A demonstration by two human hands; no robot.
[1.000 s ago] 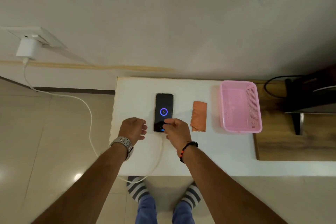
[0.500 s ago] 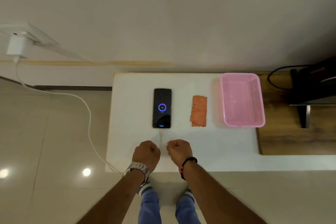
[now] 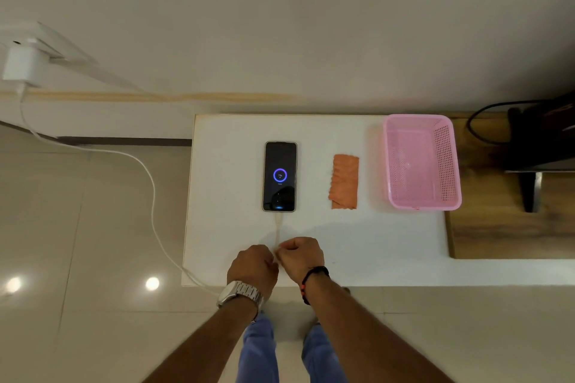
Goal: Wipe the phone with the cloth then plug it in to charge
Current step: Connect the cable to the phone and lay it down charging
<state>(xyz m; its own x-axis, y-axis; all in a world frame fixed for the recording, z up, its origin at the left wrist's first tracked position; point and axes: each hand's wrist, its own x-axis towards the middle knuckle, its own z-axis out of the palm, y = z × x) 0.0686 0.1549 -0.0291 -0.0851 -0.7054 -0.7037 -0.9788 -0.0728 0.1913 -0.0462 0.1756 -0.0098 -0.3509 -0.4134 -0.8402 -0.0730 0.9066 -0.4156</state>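
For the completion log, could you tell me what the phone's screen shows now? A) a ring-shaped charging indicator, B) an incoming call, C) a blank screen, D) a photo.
A: the phone shows a blue ring on its dark screen, with the cable plugged in.

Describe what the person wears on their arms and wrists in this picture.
Both forearms are bare, with no sleeves in view. The left wrist carries a silver metal link watch. The right wrist carries a thin black band with red-orange accents.
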